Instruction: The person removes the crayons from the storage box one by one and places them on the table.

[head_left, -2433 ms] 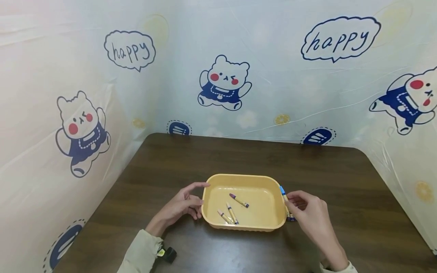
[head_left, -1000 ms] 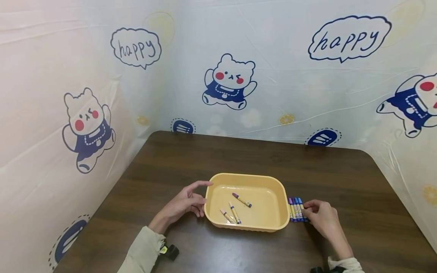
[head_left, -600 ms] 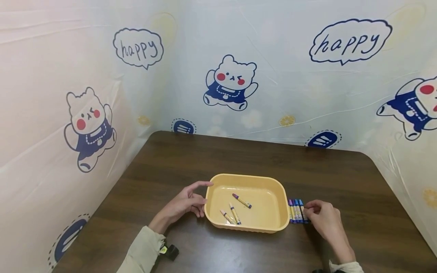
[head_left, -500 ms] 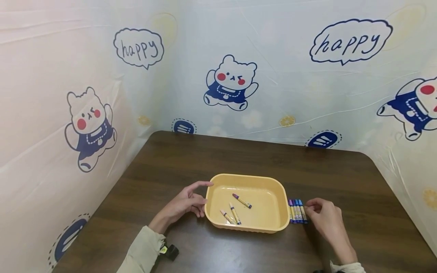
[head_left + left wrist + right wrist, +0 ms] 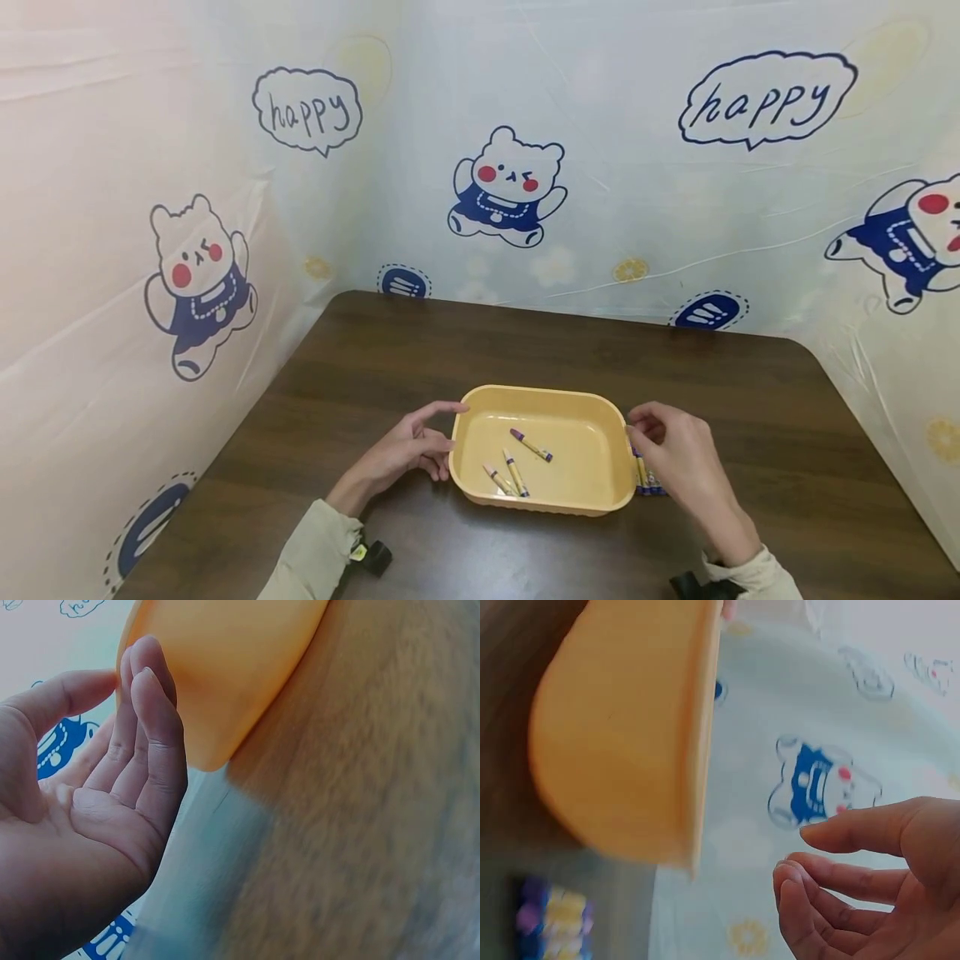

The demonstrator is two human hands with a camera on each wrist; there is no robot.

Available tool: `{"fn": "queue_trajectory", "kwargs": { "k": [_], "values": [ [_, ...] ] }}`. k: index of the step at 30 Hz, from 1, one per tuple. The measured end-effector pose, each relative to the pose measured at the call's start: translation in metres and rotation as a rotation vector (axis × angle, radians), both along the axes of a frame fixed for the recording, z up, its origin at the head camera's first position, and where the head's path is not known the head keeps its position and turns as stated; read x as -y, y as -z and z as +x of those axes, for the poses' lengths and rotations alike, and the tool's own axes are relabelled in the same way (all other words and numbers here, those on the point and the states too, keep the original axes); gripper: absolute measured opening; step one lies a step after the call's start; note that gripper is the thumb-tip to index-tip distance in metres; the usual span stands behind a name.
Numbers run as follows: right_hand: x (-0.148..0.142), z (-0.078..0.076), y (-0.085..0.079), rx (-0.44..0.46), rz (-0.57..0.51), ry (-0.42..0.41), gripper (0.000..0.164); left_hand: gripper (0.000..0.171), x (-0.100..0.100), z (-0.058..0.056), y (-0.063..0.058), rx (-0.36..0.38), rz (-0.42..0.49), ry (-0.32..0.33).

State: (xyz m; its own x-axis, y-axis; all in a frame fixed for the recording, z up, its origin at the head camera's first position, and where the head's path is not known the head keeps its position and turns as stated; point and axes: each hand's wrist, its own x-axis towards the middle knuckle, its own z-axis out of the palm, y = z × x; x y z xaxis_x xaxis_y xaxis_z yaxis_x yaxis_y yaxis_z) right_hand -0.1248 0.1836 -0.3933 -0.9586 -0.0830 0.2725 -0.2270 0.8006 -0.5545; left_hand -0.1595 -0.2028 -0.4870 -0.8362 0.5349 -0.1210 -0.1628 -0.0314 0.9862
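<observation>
A yellow plastic tray holds a purple-tipped crayon and two pale-tipped crayons. At the tray's left rim, my left hand touches it with mostly straight fingers; the left wrist view shows the fingers against the outer wall. My right hand hovers by the right rim, partly over a row of crayons on the table. Nothing lies between the right thumb and fingers, which are apart in the right wrist view. The upper part of the row is hidden behind this hand.
The dark wooden table extends around the tray. Behind it and at both sides hangs a pale printed curtain with bear drawings. A black wrist strap device sits at the left sleeve.
My right hand laid a blue crayon at the right end of the row and let go. From there it has moved left to the tray's right rim. The left hand stays put.
</observation>
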Motion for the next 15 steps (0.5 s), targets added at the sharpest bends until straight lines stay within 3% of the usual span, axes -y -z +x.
{"fn": "queue_trajectory", "kwargs": {
  "k": [5, 15],
  "values": [
    [0.029, -0.010, -0.003, -0.011, 0.008, -0.090, 0.011, 0.057, 0.001, 0.001, 0.001, 0.000, 0.005, 0.003],
    [0.082, -0.027, 0.009, 0.082, 0.021, -0.168, 0.018, 0.056, 0.001, 0.002, -0.001, 0.007, -0.011, -0.010]
  ]
}}
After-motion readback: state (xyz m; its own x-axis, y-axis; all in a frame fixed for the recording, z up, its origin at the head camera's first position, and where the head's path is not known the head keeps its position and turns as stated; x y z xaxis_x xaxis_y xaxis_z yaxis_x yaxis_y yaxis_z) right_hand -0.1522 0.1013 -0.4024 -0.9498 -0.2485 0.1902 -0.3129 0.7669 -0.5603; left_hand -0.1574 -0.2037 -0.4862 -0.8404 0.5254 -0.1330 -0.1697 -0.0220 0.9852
